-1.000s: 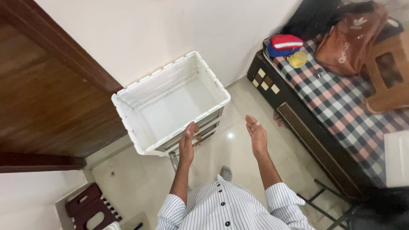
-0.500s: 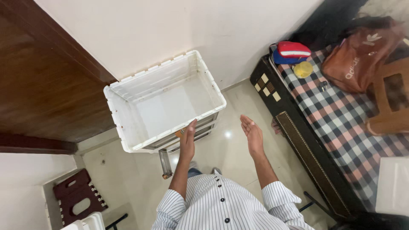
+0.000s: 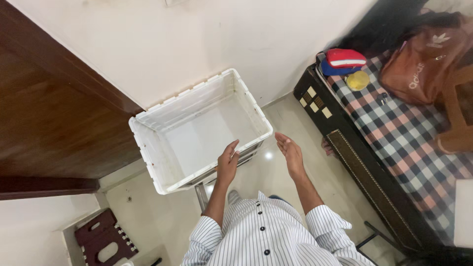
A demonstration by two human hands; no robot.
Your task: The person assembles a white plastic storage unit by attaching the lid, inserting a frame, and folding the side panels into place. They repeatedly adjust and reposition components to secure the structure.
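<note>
Hands: left (image 3: 227,165) open at white crate (image 3: 148,143) near rim | right (image 3: 290,152) open, empty, over bare floor (image 3: 276,177)

1. The person wears a white button-up shirt (image 3: 268,231) with thin dark vertical stripes
2. A row of small dark buttons (image 3: 261,228) runs down the shirt's front placket
3. Both sleeves are rolled up near the elbows into thick cuffs (image 3: 325,224), leaving the forearms bare
4. The left hand (image 3: 227,165) and right hand (image 3: 290,152) are bare, with no rings, watch or gloves visible
</note>
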